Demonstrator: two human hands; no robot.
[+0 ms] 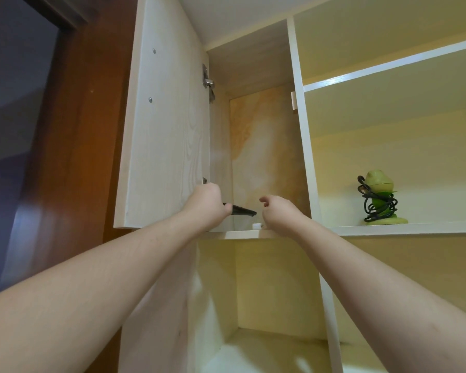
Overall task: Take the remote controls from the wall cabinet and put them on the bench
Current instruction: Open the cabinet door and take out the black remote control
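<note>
The fingers of the left hand [209,201] are curled tight around one end of a black remote control [240,210], whose free end sticks out to the right, level, just above the cabinet shelf [242,233]. The fingers of the right hand [279,211] are loosely bent and hold nothing; the thumb and forefinger tips hang apart, just right of the remote's free end without touching it. Below that hand, a small white object [256,225] sits on the shelf near its front edge; too little of it shows to say what it is.

Both bare forearms reach up from the lower corners into the open wall cabinet [258,135]. Its pale wood-grain door [167,125] stands swung out to the left, with a metal hinge [207,79] near its top. To the right, beyond a white upright, an open shelf [404,228] carries a green frog-shaped gadget [379,200] with a black cord wound around it. A dark brown door frame [73,130] is at the far left.
</note>
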